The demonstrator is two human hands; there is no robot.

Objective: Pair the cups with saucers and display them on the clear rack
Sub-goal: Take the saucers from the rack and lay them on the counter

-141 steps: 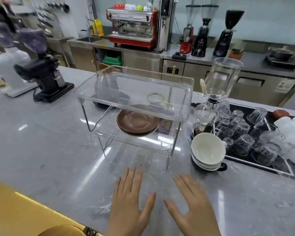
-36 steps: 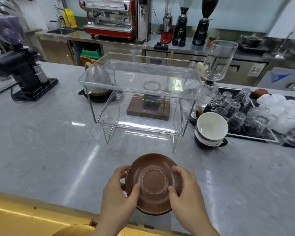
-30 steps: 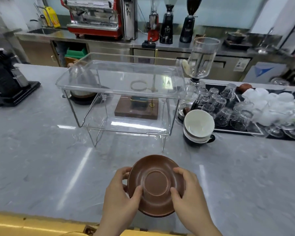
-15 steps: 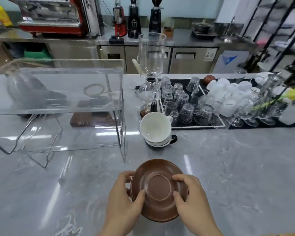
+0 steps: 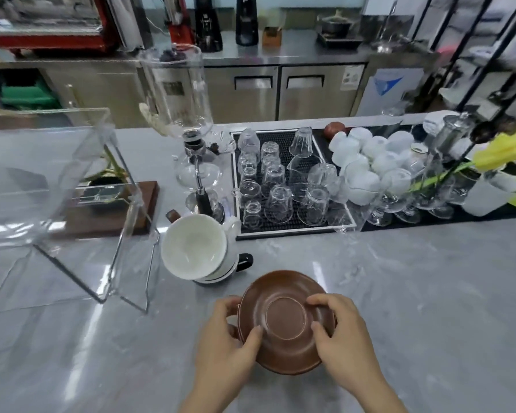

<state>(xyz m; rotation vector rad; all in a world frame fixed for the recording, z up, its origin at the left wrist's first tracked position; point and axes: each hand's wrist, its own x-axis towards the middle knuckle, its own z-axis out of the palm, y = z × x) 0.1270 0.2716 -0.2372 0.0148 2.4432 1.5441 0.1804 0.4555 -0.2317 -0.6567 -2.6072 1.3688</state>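
Note:
Both hands hold a stack of brown saucers (image 5: pixel 283 320) just above the grey counter, near its front edge. My left hand (image 5: pixel 225 338) grips the stack's left rim, thumb on top. My right hand (image 5: pixel 340 332) grips the right rim the same way. Behind the saucers stands a stack of white cups (image 5: pixel 195 251) with a black cup at the bottom. The clear two-tier rack (image 5: pixel 72 204) stands at the left, with both shelves bare where they show.
A glass siphon brewer (image 5: pixel 191 138) rises behind the cups. A black mat (image 5: pixel 280 228) holds several upturned glasses, with white cups (image 5: pixel 367 162) and stemmed glasses further right. Yellow flowers (image 5: pixel 501 150) stand at the far right. A wooden base (image 5: pixel 116 210) sits behind the rack.
The saucers that lay on the rack's lower shelf are now in both hands in front of me. The view has swung right, so the rack sits at the left.

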